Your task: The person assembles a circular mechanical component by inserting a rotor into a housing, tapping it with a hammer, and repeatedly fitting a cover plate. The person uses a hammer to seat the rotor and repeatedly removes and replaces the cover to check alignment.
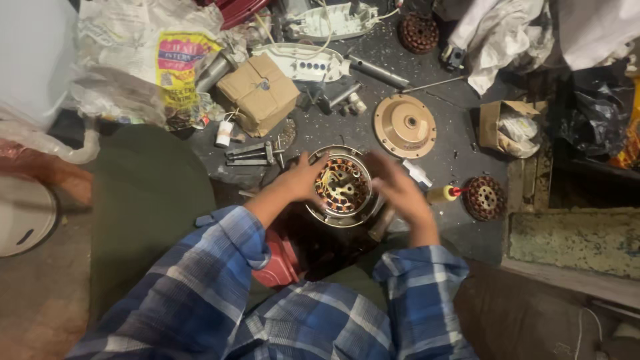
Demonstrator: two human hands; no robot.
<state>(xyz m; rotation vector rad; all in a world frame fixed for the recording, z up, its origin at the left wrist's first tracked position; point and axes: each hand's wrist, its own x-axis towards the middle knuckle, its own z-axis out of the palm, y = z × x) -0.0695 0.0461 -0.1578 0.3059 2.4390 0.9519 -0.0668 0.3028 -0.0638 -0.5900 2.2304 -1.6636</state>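
Centrally, a dark worktop (460, 133) is carrying scattered motor parts. A tan round cover (405, 125) is lying far right of centre; a cardboard box (259, 93) is sitting far left. The motor stator (342, 187), a metal ring with copper windings, is resting near the middle, between both hands. The left hand (301, 179) is touching its left rim, grip spread with fingers curling over the edge. The right hand (399, 187) is blurring beside the right rim, fingers spread; contact cannot be told. A brown slotted rotor disc (485, 198) is lying to the right, a small yellow bottle with red cap (443, 194) just beside the right hand.
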